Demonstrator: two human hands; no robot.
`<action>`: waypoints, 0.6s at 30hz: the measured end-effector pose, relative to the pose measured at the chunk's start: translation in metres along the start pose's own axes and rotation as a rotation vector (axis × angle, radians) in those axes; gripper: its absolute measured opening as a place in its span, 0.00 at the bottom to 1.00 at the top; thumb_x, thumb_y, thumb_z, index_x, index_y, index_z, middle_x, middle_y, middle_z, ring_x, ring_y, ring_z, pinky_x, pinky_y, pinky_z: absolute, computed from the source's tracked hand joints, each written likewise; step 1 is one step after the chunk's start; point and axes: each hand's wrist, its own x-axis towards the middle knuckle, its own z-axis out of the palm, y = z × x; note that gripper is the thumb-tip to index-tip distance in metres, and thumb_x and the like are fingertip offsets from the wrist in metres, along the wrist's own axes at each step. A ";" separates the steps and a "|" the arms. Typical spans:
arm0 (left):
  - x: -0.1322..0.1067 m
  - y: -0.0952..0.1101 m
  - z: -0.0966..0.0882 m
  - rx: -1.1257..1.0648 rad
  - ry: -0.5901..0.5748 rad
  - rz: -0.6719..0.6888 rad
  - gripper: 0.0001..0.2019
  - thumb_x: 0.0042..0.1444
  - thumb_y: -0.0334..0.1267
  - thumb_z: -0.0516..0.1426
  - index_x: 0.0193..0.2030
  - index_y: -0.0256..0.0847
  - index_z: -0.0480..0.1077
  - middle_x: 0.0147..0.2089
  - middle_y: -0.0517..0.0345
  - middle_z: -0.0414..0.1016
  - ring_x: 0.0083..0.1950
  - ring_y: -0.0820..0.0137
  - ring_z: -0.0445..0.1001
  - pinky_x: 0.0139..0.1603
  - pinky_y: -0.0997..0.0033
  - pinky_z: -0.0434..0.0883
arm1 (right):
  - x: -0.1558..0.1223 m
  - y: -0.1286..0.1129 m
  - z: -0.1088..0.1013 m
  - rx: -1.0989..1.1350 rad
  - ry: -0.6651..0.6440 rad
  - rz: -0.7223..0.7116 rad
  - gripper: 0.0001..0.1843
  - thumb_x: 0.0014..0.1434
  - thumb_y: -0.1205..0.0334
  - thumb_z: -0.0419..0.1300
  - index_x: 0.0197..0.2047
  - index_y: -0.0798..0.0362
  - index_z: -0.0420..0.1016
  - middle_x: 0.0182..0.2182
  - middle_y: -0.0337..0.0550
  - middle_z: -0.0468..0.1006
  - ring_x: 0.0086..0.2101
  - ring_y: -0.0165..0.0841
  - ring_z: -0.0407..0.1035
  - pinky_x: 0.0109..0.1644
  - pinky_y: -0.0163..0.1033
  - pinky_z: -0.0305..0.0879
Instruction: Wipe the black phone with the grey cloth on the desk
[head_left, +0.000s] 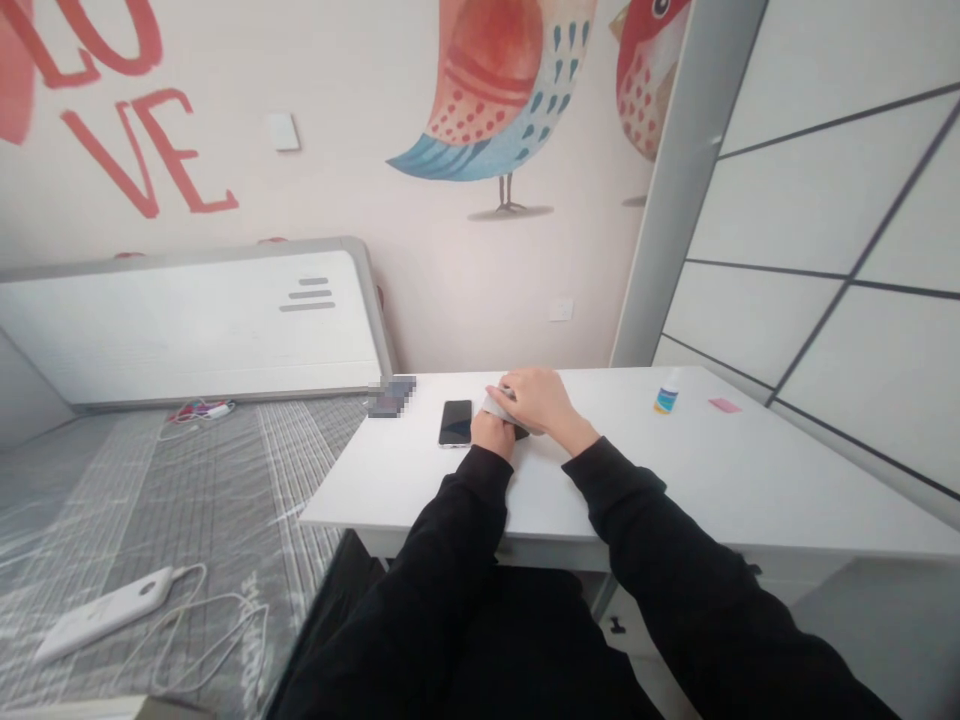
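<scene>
Both hands meet over the white table, close together near its far edge. My right hand is bent over from the right, its fingers closed on a thin white wipe or cloth. Just below and left of it, my left hand is curled, and what its fingers hold is hidden. A dark flat thing shows partly beneath the hands; its kind is not clear. Left of my left hand, a smartphone lies flat with its dark screen up.
A small white bottle with a blue and yellow label stands at the right, beside a pink slip. A blurred dark item lies at the table's far left corner. On the bed at left rests a white power bank with a cable.
</scene>
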 end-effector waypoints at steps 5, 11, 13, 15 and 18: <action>0.003 0.002 -0.005 -0.067 0.035 -0.012 0.25 0.62 0.25 0.50 0.65 0.37 0.68 0.60 0.46 0.77 0.61 0.59 0.76 0.63 0.65 0.71 | 0.012 -0.008 0.002 -0.117 -0.075 0.184 0.26 0.71 0.48 0.51 0.33 0.55 0.82 0.32 0.56 0.83 0.32 0.43 0.74 0.34 0.44 0.55; 0.007 0.004 -0.012 -0.059 -0.032 -0.073 0.16 0.64 0.27 0.50 0.53 0.35 0.75 0.51 0.45 0.81 0.54 0.59 0.79 0.55 0.66 0.73 | 0.015 -0.009 0.001 -0.078 -0.134 0.022 0.18 0.73 0.60 0.50 0.58 0.50 0.76 0.38 0.51 0.84 0.36 0.43 0.76 0.40 0.43 0.59; 0.009 0.004 -0.013 -0.050 -0.028 -0.079 0.16 0.64 0.27 0.51 0.54 0.35 0.74 0.51 0.44 0.81 0.53 0.58 0.79 0.55 0.66 0.72 | 0.017 -0.009 -0.001 -0.080 -0.132 0.061 0.22 0.73 0.52 0.50 0.62 0.53 0.72 0.39 0.54 0.84 0.37 0.45 0.77 0.42 0.44 0.60; 0.011 0.004 -0.013 -0.041 -0.022 -0.083 0.15 0.64 0.26 0.51 0.52 0.35 0.75 0.50 0.43 0.81 0.53 0.57 0.79 0.55 0.65 0.72 | 0.020 -0.009 -0.001 -0.090 -0.135 0.180 0.29 0.72 0.41 0.51 0.57 0.58 0.75 0.40 0.60 0.83 0.39 0.49 0.77 0.43 0.46 0.62; 0.012 0.004 -0.014 -0.035 -0.011 -0.074 0.13 0.63 0.26 0.51 0.45 0.36 0.77 0.49 0.44 0.81 0.52 0.58 0.79 0.54 0.64 0.71 | 0.024 -0.011 -0.002 -0.092 -0.174 0.244 0.27 0.72 0.43 0.51 0.48 0.58 0.79 0.43 0.61 0.83 0.43 0.50 0.77 0.45 0.47 0.63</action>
